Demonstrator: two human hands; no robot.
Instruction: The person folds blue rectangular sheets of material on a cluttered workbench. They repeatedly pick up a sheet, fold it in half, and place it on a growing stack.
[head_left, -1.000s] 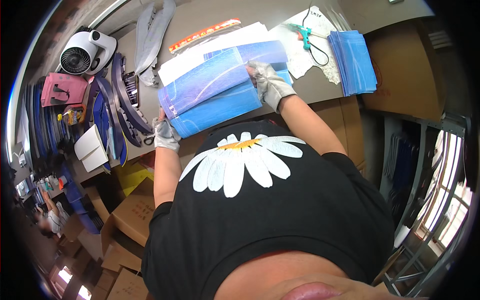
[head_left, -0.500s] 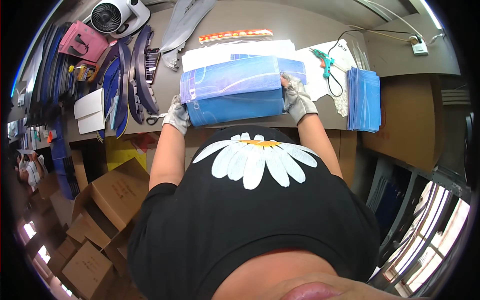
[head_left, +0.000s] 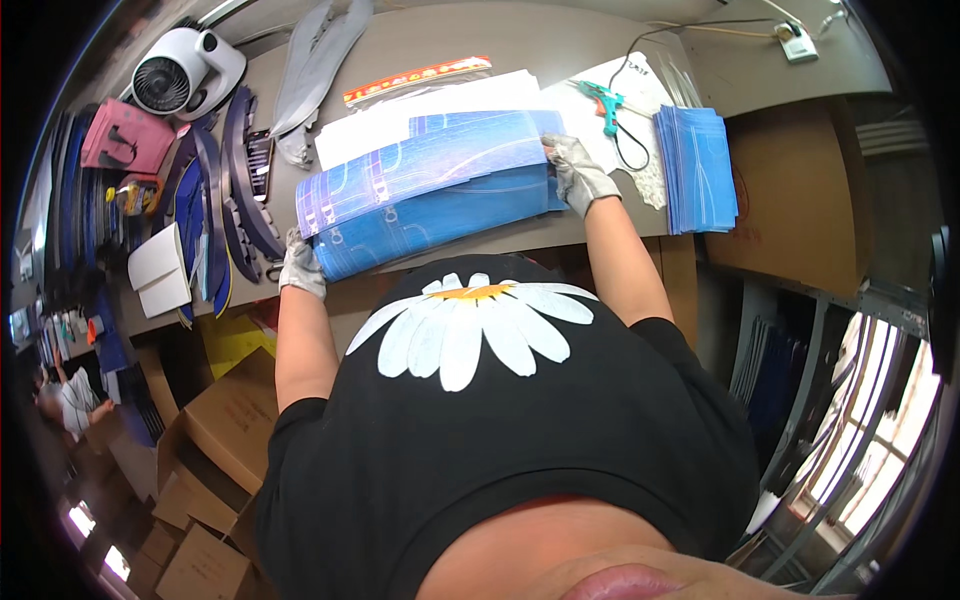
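On table (head_left: 470, 30), two gloved hands (head_left: 302, 268) (head_left: 577, 172), one blue sheet stack (head_left: 430, 195)

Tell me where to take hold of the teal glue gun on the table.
Take the glue gun by its handle, coming from above on the near side; it lies flat on the white sheet, and its black cord loops off to the right.

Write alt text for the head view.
Two gloved hands, left hand and right hand, grip the ends of a blue folded box on a brown table. A glue gun and blue stack lie right.
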